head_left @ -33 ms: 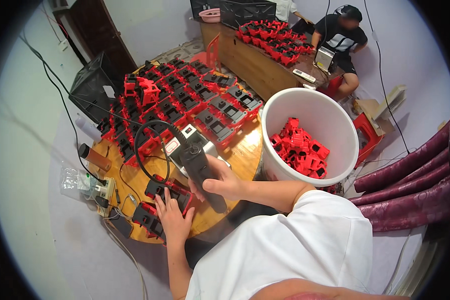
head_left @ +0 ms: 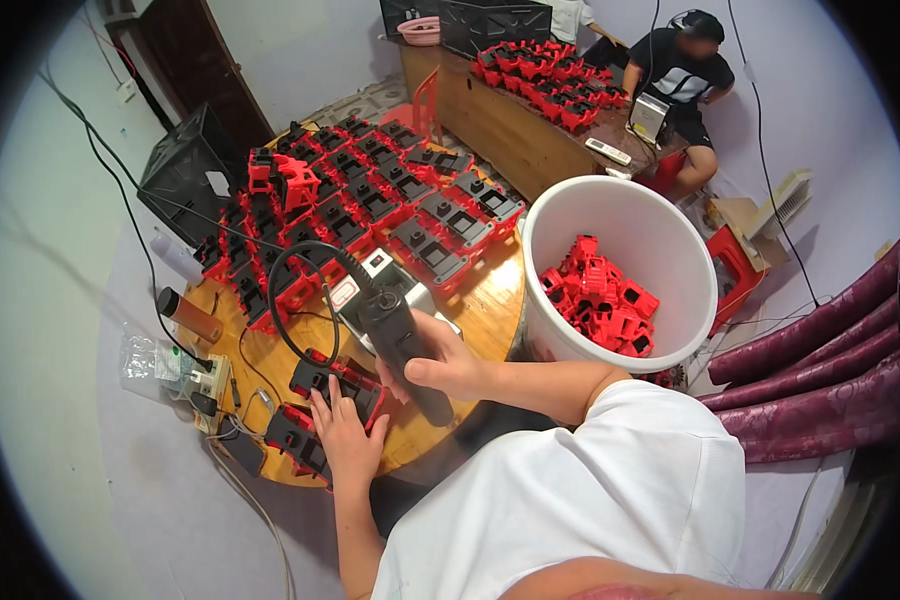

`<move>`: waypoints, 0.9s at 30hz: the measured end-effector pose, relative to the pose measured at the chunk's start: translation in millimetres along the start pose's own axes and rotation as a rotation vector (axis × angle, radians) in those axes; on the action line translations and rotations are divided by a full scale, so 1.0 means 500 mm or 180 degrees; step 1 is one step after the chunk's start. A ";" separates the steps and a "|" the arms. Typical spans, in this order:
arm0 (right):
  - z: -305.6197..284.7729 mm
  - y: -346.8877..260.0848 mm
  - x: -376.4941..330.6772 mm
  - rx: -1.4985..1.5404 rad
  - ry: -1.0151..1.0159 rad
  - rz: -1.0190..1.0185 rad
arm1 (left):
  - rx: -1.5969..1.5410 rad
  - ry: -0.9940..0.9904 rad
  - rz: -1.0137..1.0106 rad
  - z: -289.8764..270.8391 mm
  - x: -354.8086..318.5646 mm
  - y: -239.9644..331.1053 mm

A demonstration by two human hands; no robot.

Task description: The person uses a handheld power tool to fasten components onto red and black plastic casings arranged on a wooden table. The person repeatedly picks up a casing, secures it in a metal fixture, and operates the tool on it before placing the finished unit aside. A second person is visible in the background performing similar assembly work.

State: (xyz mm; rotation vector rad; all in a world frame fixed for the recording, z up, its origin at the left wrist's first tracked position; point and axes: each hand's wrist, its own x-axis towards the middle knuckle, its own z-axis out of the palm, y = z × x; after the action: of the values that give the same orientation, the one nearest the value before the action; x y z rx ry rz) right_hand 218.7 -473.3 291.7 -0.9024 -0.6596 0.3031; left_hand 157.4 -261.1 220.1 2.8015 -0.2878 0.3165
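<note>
My right hand (head_left: pixel 442 362) is wrapped round a black corded electric screwdriver (head_left: pixel 395 335), held tilted over the near part of the table. The tool's tip is out of sight. My left hand (head_left: pixel 348 436) lies with fingers outstretched on a red-and-black plastic housing (head_left: pixel 362 392), fingertips touching its black top. Just left of that hand, a second red-and-black housing (head_left: pixel 298 437) sits at the table's edge. Behind the screwdriver stands a white box (head_left: pixel 378 264), partly hidden by the tool and its looping black cable (head_left: pixel 273 292).
Rows of red-and-black housings (head_left: pixel 378 200) cover the far part of the round wooden table (head_left: pixel 490 335). A white bucket (head_left: pixel 692 285) holding red parts (head_left: pixel 600 295) stands at right. A brown bottle (head_left: pixel 190 314) and power strip (head_left: pixel 210 385) lie left. Another person (head_left: pixel 685 75) sits beyond.
</note>
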 end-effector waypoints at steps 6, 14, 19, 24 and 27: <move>0.007 -0.002 0.002 -0.0023 -0.0043 -0.0017 | 0.0008 -0.0017 -0.0024 -0.001 -0.002 0.000; 0.012 0.006 0.000 -0.0004 -0.0026 0.0080 | 0.0229 -0.0162 0.0016 0.003 -0.005 -0.007; 0.012 -0.004 -0.012 0.0067 -0.0048 -0.0049 | -0.0298 -0.0170 -0.0060 -0.019 0.001 -0.019; 0.002 0.003 -0.025 0.0023 0.0099 -0.0009 | -0.0568 0.1235 -0.0586 -0.039 -0.008 -0.087; 0.006 0.001 -0.021 -0.0077 0.0078 0.0021 | -0.0268 0.1409 -0.0932 -0.034 -0.014 -0.145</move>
State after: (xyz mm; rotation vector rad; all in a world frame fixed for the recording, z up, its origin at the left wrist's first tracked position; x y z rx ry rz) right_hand 208.8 -476.7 288.3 -0.9303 -0.6390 0.2900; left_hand 164.2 -186.7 214.0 2.5520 0.2027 0.8097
